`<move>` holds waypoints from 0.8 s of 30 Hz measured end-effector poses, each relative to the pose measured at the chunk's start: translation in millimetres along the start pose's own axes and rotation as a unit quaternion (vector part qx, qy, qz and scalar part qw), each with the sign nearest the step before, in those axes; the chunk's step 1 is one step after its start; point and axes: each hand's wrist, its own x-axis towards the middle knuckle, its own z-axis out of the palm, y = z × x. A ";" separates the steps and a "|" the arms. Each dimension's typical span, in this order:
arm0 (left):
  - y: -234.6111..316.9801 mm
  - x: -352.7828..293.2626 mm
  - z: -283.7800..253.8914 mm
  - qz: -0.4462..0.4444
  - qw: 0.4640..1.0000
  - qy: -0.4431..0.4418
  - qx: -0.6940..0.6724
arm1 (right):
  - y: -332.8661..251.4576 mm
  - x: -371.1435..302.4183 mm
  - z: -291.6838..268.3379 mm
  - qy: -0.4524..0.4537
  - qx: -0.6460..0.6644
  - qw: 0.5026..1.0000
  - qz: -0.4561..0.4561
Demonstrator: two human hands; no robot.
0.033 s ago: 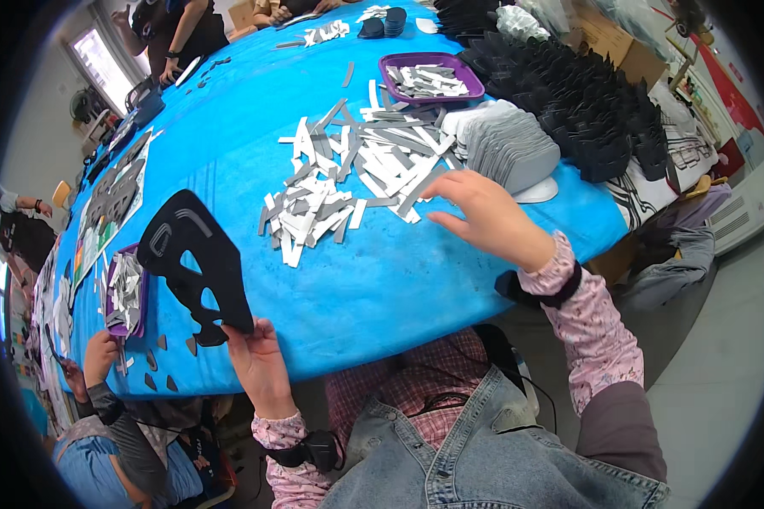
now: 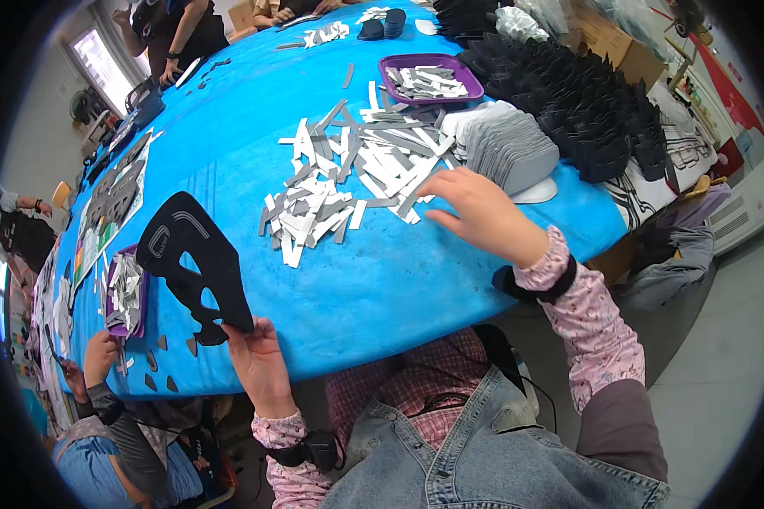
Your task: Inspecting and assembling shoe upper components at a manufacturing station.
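Note:
My left hand (image 2: 261,366) pinches the lower end of a black flat cut piece (image 2: 197,254) and holds it up off the table. The piece has several cut-out holes and pale curved lines near its top. Over the right edge of a loose pile of white and grey strips (image 2: 323,199), my right hand (image 2: 477,208) hovers with thumb and index finger apart, and no strip shows between them. A grey strip (image 2: 409,202) lies close to those fingertips; whether they touch it I cannot tell. The other fingers of the right hand are partly hidden.
Beyond the right hand stand a stack of grey rounded pads (image 2: 514,148) and a large heap of black pieces (image 2: 560,102). A purple tray (image 2: 477,92) of strips sits behind the pile. On the left, a co-worker's hand (image 2: 102,349) is near another purple tray (image 2: 142,316). Other people work at the far side.
My right hand has shifted very slightly to the left. The black piece in my left hand has turned a little.

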 end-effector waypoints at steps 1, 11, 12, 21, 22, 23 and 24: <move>-2.3 1.5 0.8 -0.002 1.000 -0.004 -0.004 | 6.2 1.8 7.3 0.002 -0.005 1.000 0.002; 1.3 -0.9 -1.5 -0.001 1.000 0.006 0.005 | -2.0 11.4 14.2 -0.030 -0.126 0.988 -0.082; 1.7 -0.9 -3.0 -0.004 1.000 0.007 0.006 | -4.5 11.7 11.3 -0.023 -0.129 0.987 -0.092; -0.7 -1.7 -1.9 -0.003 1.000 0.022 0.014 | -58.1 -19.4 -4.5 0.086 0.528 0.821 0.199; 0.1 -2.1 -0.6 0.001 1.000 0.019 0.016 | -60.8 -30.2 3.7 0.036 0.534 0.809 0.244; 0.4 -2.3 0.7 0.002 1.000 0.021 0.017 | -63.9 -38.4 7.9 -0.015 0.538 0.793 0.287; 0.6 -1.7 1.5 -0.003 1.000 0.026 0.011 | -67.0 -42.1 8.2 -0.018 0.540 0.792 0.285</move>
